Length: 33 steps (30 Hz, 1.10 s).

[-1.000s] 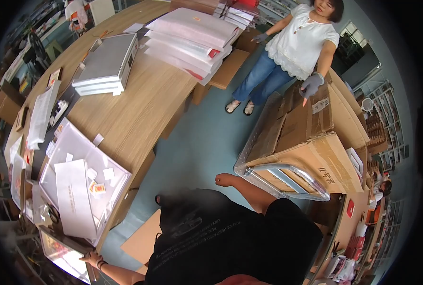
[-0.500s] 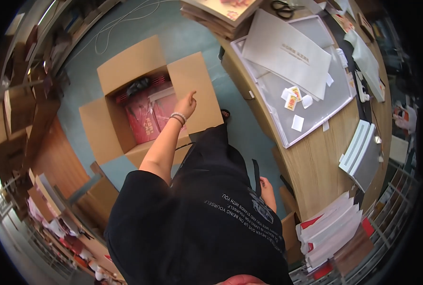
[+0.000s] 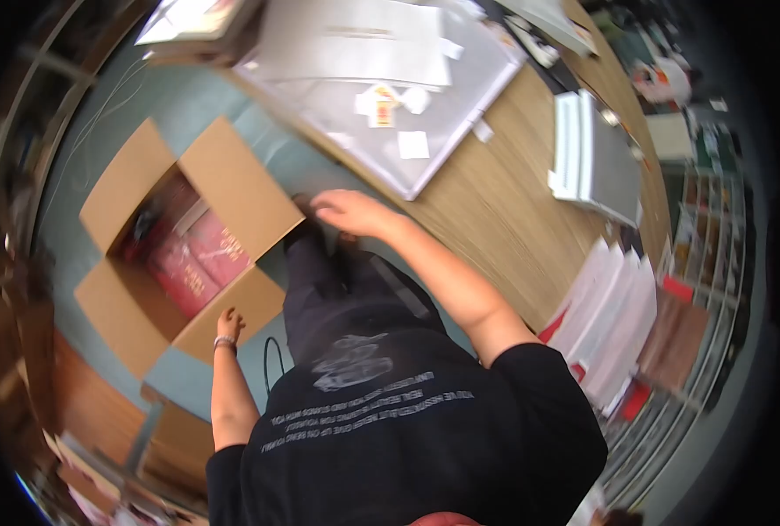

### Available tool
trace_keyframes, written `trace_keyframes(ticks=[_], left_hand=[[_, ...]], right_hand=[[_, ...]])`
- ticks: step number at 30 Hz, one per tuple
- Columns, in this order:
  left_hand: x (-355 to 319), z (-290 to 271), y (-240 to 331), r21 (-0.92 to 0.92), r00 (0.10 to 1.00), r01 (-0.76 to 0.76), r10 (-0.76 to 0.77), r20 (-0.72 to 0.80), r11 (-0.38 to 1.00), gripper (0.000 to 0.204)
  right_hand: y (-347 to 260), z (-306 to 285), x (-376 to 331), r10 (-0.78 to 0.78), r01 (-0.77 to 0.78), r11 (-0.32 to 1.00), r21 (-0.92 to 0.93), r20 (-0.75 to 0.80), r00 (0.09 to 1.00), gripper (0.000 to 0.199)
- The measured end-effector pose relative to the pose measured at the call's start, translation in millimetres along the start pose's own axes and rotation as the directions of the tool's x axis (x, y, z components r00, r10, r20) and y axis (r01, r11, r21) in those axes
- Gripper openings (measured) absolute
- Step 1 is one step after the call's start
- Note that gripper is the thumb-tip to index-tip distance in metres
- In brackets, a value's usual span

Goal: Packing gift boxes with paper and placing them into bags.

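Observation:
An opened cardboard carton point(image 3: 242, 189) stands on the floor at the left, its flaps folded outward. Inside it lie red packs point(image 3: 184, 276) in shiny clear wrap, with a dark bundle point(image 3: 144, 223) in the far corner. My left hand point(image 3: 229, 324), a bracelet at its wrist, hovers by the near flap with loosely bent fingers and nothing in them. Stretched forward, my right hand point(image 3: 348, 211) is between the carton's right flap and the table edge. Its fingers are extended, and I see nothing held.
The wooden table point(image 3: 469, 237) curves along the right. On it are a clear plastic tray point(image 3: 320, 110) with a white sheet point(image 3: 346, 44) and small cards, a grey-white device point(image 3: 591, 162), and upright paper folders point(image 3: 605, 324). A wire rack point(image 3: 714, 263) stands beyond; a cable lies on the floor.
My view has turned, so the carton sits further left and lower. My left hand has drawn back from over the carton to its near flap. My right hand has reached forward from my side.

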<state>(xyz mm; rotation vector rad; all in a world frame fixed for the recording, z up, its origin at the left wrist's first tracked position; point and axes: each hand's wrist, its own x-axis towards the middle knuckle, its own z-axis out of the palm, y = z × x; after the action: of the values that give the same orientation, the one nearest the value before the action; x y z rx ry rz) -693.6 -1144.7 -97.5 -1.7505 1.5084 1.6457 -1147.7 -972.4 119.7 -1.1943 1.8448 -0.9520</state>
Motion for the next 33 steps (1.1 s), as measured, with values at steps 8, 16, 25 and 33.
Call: trace_keyframes(ticks=[8,16,25,33], left_hand=[[-2.5,84.0,13.0,0.019,0.843,-0.149,0.117,0.525,0.989,0.04],[6.8,69.7,40.1,-0.051,0.986,-0.09,0.096,0.133,0.995,0.043],[35.6,24.2,-13.9,-0.251,0.975,-0.205,0.174,-0.139,0.946,0.04],[148.3,0.0,-41.5,-0.889,0.96,-0.099,-0.191,-0.203,0.447,0.037]], right_hand=[[-4.5,-8.9,-52.1,-0.048,0.045,0.997,0.063,0.048,0.998,0.03],[1.0,78.7,-0.6,0.088,-0.103,0.994,0.035,0.291,0.953,0.028],[0.7,257.8,83.9,0.146,-0.265,0.963,0.048,0.732,0.665,0.03],[138.6,436.0,218.9,0.549,-0.737,0.664,0.127,0.586,0.595,0.036]])
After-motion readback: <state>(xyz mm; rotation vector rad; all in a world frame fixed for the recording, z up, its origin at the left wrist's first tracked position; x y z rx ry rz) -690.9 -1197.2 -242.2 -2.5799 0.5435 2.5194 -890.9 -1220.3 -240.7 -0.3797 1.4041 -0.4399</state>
